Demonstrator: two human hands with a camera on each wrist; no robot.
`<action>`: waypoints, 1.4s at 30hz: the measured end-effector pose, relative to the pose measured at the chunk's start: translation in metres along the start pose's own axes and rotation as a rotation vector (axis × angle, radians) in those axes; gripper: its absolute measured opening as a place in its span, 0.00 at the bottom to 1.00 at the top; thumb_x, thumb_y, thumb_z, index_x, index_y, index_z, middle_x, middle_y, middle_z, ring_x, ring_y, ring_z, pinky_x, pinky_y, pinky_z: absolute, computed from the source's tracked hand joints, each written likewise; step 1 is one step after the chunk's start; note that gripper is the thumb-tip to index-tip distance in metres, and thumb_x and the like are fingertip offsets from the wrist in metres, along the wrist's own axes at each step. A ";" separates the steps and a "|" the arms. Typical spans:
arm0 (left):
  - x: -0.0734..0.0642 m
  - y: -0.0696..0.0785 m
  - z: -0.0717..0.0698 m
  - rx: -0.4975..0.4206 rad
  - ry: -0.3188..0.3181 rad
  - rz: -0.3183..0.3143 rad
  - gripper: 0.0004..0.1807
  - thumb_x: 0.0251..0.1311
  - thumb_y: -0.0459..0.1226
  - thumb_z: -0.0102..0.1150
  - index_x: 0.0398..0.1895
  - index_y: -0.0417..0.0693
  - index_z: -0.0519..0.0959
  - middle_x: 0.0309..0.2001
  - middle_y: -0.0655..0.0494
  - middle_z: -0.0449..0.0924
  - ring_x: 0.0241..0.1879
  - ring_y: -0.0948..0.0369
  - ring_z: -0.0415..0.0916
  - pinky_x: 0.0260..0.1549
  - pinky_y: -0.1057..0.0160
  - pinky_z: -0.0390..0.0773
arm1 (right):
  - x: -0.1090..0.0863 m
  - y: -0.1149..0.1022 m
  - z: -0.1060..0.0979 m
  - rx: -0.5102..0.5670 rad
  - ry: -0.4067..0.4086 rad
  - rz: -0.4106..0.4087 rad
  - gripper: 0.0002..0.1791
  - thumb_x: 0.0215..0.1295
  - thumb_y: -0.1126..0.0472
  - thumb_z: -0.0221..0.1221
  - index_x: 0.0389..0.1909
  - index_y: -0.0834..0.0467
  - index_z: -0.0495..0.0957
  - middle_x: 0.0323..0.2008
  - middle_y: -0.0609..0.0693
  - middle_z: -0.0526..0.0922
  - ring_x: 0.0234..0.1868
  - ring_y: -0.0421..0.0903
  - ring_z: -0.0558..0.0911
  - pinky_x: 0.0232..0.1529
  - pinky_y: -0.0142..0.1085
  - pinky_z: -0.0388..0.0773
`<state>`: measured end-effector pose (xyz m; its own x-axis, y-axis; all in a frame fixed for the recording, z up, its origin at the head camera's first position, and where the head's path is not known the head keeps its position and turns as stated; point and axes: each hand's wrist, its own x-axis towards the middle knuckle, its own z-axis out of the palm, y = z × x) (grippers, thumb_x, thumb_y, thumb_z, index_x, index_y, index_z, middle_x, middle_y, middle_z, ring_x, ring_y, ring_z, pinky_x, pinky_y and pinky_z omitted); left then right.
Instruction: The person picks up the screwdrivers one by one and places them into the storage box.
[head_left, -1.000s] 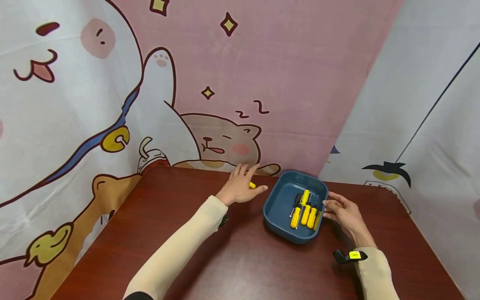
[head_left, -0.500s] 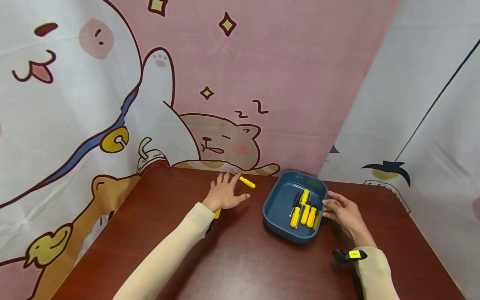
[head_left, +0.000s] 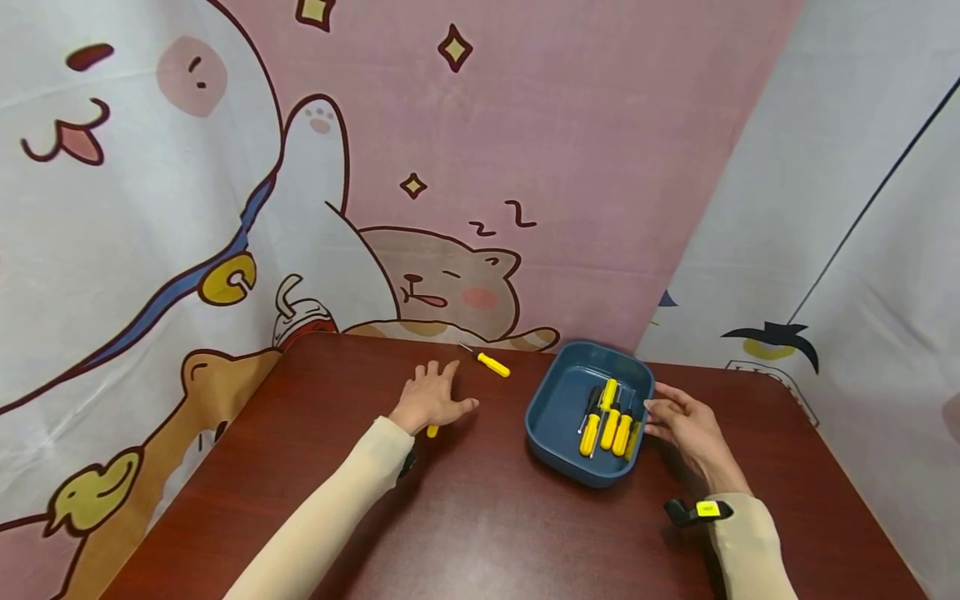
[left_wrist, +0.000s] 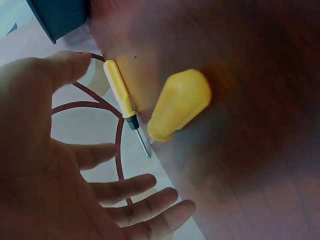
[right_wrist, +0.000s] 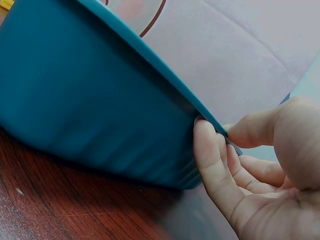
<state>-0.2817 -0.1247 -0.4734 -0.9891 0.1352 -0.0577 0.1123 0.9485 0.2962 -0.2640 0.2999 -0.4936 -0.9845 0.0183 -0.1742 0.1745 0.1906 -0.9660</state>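
Note:
My left hand (head_left: 427, 402) is spread with straight fingers over the left-middle of the table, holding nothing. Close by it is a yellow screwdriver handle (left_wrist: 181, 105), mostly hidden by the hand in the head view. Farther back, another yellow-handled screwdriver (head_left: 492, 364) with a black collar and metal shaft lies near the table's rear edge. On the right, my right hand (head_left: 693, 429) pinches the right rim of a blue plastic bin (right_wrist: 100, 95), thumb on one side and fingers on the other. Inside the bin lie several screwdrivers (head_left: 609, 421) with yellow handles, bunched toward its right side.
A dark red-brown wooden table (head_left: 480, 517) carries everything. Behind it hangs a cartoon-printed cloth (head_left: 600, 167) right along the rear edge, with the bin's far end close to it.
My left hand has moved left and toward me, away from the rear screwdriver, which now shows whole, and over the nearer one. My right hand and the bin have stayed put.

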 end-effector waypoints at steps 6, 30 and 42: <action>-0.005 -0.004 0.003 -0.014 0.015 -0.052 0.44 0.61 0.57 0.65 0.74 0.44 0.66 0.64 0.36 0.69 0.59 0.41 0.69 0.51 0.45 0.79 | 0.000 -0.001 0.000 0.021 -0.003 -0.005 0.42 0.74 0.55 0.60 0.80 0.62 0.52 0.47 0.47 0.81 0.39 0.36 0.82 0.44 0.31 0.86; -0.009 -0.013 0.009 -0.156 0.031 -0.164 0.19 0.52 0.33 0.64 0.47 0.36 0.76 0.30 0.47 0.77 0.27 0.51 0.76 0.29 0.56 0.78 | -0.001 -0.001 0.001 0.020 -0.003 0.003 0.40 0.75 0.56 0.59 0.81 0.61 0.51 0.47 0.47 0.82 0.40 0.36 0.82 0.44 0.31 0.86; -0.009 -0.014 0.009 -0.221 0.026 -0.159 0.09 0.52 0.32 0.63 0.37 0.40 0.76 0.26 0.48 0.77 0.17 0.55 0.76 0.16 0.62 0.76 | -0.002 -0.001 0.001 0.028 -0.003 -0.008 0.39 0.76 0.59 0.58 0.81 0.61 0.51 0.45 0.45 0.82 0.39 0.36 0.82 0.44 0.31 0.86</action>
<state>-0.2731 -0.1365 -0.4856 -0.9952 -0.0208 -0.0960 -0.0651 0.8714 0.4861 -0.2623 0.2982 -0.4923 -0.9859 0.0139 -0.1668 0.1668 0.1636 -0.9723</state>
